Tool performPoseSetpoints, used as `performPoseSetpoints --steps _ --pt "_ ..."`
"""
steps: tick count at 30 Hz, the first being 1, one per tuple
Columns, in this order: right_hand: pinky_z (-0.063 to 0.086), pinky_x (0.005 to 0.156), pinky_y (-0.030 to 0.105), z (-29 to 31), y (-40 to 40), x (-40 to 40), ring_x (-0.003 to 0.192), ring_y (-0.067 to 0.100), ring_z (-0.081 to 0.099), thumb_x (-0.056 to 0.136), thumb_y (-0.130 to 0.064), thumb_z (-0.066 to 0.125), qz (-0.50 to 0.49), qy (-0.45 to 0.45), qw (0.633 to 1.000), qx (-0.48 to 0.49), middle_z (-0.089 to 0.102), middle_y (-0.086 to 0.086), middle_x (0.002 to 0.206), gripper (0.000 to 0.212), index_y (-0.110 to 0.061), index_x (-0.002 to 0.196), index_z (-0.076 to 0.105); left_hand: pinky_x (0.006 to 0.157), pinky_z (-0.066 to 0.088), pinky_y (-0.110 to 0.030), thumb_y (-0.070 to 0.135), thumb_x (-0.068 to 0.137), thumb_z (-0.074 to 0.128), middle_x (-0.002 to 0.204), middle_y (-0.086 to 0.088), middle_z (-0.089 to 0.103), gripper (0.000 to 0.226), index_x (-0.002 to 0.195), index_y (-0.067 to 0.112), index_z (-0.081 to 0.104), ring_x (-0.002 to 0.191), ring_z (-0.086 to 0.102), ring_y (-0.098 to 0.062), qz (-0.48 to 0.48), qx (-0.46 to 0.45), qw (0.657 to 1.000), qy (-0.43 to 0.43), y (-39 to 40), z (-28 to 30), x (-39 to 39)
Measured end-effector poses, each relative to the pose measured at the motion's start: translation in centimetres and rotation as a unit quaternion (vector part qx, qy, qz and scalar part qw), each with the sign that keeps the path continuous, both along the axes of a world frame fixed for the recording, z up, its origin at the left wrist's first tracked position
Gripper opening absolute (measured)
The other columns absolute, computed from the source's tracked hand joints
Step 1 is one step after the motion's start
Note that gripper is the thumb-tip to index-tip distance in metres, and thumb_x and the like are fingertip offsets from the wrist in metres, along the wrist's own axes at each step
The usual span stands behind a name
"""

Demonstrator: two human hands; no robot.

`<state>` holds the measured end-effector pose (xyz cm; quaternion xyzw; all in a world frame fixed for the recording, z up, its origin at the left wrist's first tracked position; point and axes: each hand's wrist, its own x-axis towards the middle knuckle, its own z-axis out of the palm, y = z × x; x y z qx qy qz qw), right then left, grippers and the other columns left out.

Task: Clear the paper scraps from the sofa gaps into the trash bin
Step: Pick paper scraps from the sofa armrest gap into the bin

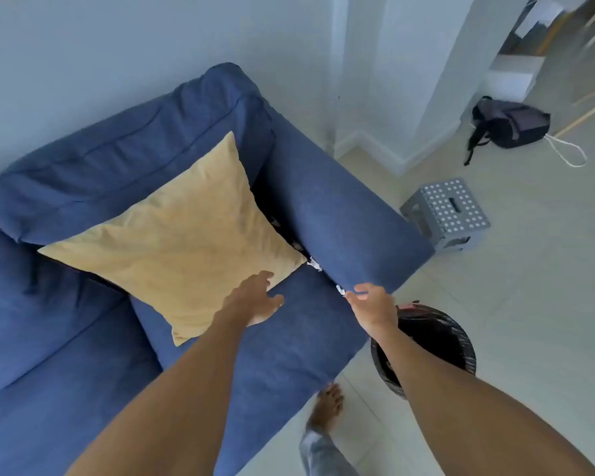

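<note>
Right hand (375, 305) pinching paper scrap (340, 289) at sofa (340, 207) armrest gap, frame centre; my left hand (255, 300) spread wide over cushion (172, 242).

- The blue sofa (306, 207) carried a yellow cushion (172, 235), which leaned against the back cushions with its lower corner on the seat.
- White paper scraps (315, 263) sat in the gap between the seat and the armrest; another scrap (340, 289) lay nearer the front edge, perhaps wedged in the same gap.
- The pale tiled floor (529, 304) bore a black-lined trash bin (426, 341) just beside the sofa's front corner, a grey dotted step stool (449, 213), and a dark backpack (510, 123) near the wall.
</note>
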<state>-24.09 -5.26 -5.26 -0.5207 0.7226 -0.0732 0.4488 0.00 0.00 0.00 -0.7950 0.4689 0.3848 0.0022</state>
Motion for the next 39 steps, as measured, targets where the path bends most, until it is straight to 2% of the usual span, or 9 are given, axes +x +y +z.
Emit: performPoseSetpoints --steps 4,7,13,18,20,27,30,34,39 --pt "0.045 0.087 0.031 -5.9 -0.8 1.8 0.122 0.029 0.067 0.098 -0.037 0.069 -0.126 -0.015 0.991 0.032 0.078 0.000 0.125 0.040 -0.017 0.133 0.073 0.114 0.044 -0.043 0.046 0.101 0.065 0.157 0.006 0.052 0.065 0.159 0.029 0.041 0.141 0.054 -0.025 0.025 -0.020 0.999 0.031 -3.7 -6.0 -0.2" --pt "0.050 0.099 0.033 -10.4 -1.7 3.9 0.122 0.028 0.069 0.098 -0.040 0.070 -0.187 -0.020 0.982 0.032 0.079 -0.002 0.126 0.038 -0.018 0.129 0.076 0.113 0.048 -0.045 0.046 0.100 0.068 0.151 0.002 0.057 0.065 0.157 0.025 0.045 0.136 0.059 -0.027 0.039 -0.039 0.997 0.048 -6.4 -11.4 -0.6" --pt "0.051 0.086 0.035 -18.6 -3.5 6.8 0.109 0.035 0.072 0.099 -0.044 0.068 -0.242 0.066 0.968 -0.031 0.082 0.001 0.112 0.025 -0.029 0.111 0.083 0.091 0.062 -0.046 0.035 0.105 0.064 0.139 -0.003 0.065 0.050 0.151 0.021 0.053 0.082 0.079 -0.032 0.006 -0.095 0.992 0.086 -12.1 -21.2 -2.4" --pt "0.042 0.072 0.034 -22.2 -3.7 8.8 0.103 0.037 0.072 0.098 -0.040 0.072 -0.351 0.104 0.929 -0.049 0.080 0.006 0.109 0.015 -0.033 0.105 0.083 0.102 0.052 -0.048 0.029 0.100 0.070 0.135 -0.020 0.061 0.054 0.147 0.011 0.050 0.122 0.063 -0.043 -0.023 -0.114 0.993 0.010 -15.2 -26.8 -4.5" --pt "0.043 0.072 0.033 -23.2 -3.7 8.8 0.100 0.035 0.071 0.099 -0.030 0.069 -0.381 0.103 0.917 -0.054 0.080 0.005 0.106 0.015 -0.034 0.102 0.083 0.103 0.047 -0.046 0.025 0.102 0.067 0.136 -0.023 0.060 0.042 0.139 0.006 0.059 0.125 0.060 -0.043 -0.031 -0.101 0.994 -0.030 -16.0 -27.7 -4.7" --pt "0.061 0.081 0.039 -22.8 -1.5 7.4 0.085 0.025 0.075 0.093 -0.016 0.076 -0.419 0.010 0.899 -0.127 0.083 0.000 0.094 0.011 -0.019 0.100 0.084 0.087 0.063 -0.047 0.023 0.104 0.051 0.085 -0.017 0.077 0.025 0.106 0.017 0.075 0.080 0.077 -0.040 -0.039 -0.119 0.991 -0.033 -15.6 -29.2 -3.8" --pt "0.064 0.071 0.041 -21.3 0.5 6.1 0.071 0.025 0.074 0.094 -0.021 0.076 -0.478 -0.048 0.869 -0.123 0.081 -0.007 0.095 0.010 -0.026 0.100 0.081 0.079 0.064 -0.050 0.033 0.106 0.055 0.096 -0.008 0.075 0.020 0.108 0.025 0.072 0.074 0.075 -0.037 -0.041 -0.147 0.988 -0.009 -12.4 -27.8 -3.9" --pt "0.052 0.048 0.017 -19.1 3.1 3.6 0.051 0.012 0.065 0.096 -0.018 0.073 -0.510 -0.068 0.848 -0.128 0.077 -0.004 0.095 0.009 -0.026 0.100 0.076 0.071 0.066 -0.048 0.047 0.102 0.058 0.105 0.007 0.066 0.016 0.106 0.039 0.071 0.073 0.075 -0.028 -0.059 -0.157 0.985 0.030 -8.0 -25.4 -4.8" --pt "0.052 0.045 0.013 -16.9 5.3 1.3 0.051 0.001 0.065 0.098 -0.018 0.074 -0.531 -0.078 0.833 -0.133 0.078 0.001 0.100 0.014 -0.017 0.109 0.082 0.083 0.061 -0.045 0.050 0.102 0.057 0.109 0.012 0.069 0.016 0.108 0.042 0.069 0.082 0.076 -0.023 -0.085 -0.137 0.985 0.052 -5.1 -22.4 -7.7"
